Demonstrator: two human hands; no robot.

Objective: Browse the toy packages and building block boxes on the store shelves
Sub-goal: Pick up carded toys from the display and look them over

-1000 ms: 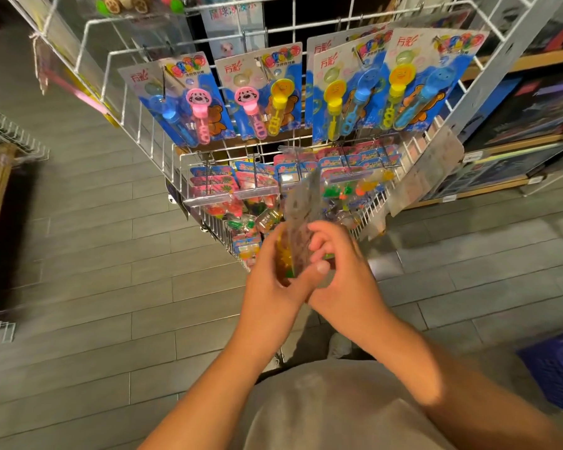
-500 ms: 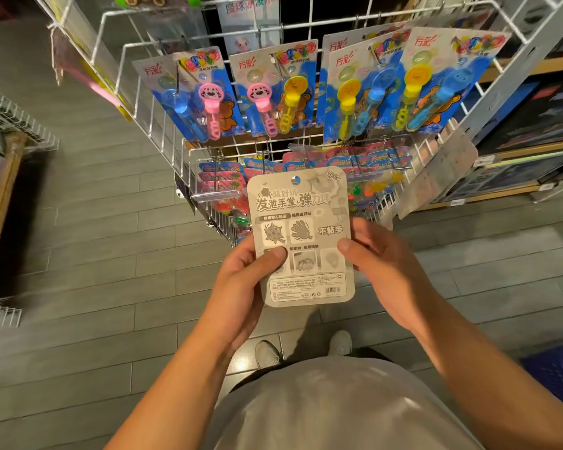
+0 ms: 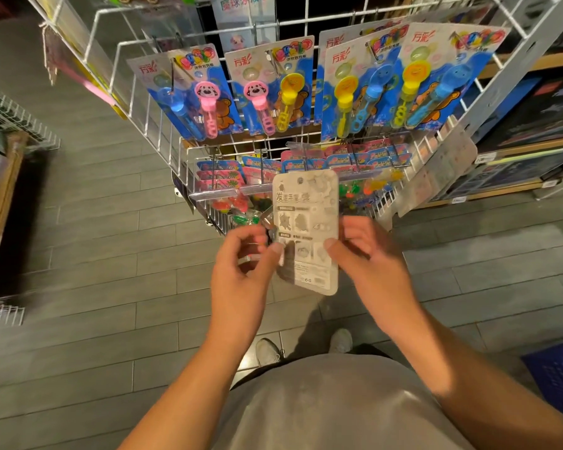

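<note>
Two thumbs pinching toy package (image 3: 306,228) edges

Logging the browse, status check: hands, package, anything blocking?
Left hand and right hand pinch grey toy package, printed back toward camera. Wire rack beyond it. Nothing blocking.

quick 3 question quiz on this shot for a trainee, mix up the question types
1. True or false: the grey toy card is held by both the left hand and the right hand.
2. Multiple choice: the bubble wand packs are A) lying on the floor, B) hanging on the wire rack, C) in the blue crate.
3. Fill in: the side of the card facing the camera is its printed ____ side.

Key: 1 true, each thumb pinches a side edge. 2 B. 3 back; no toy shows on it.
</note>
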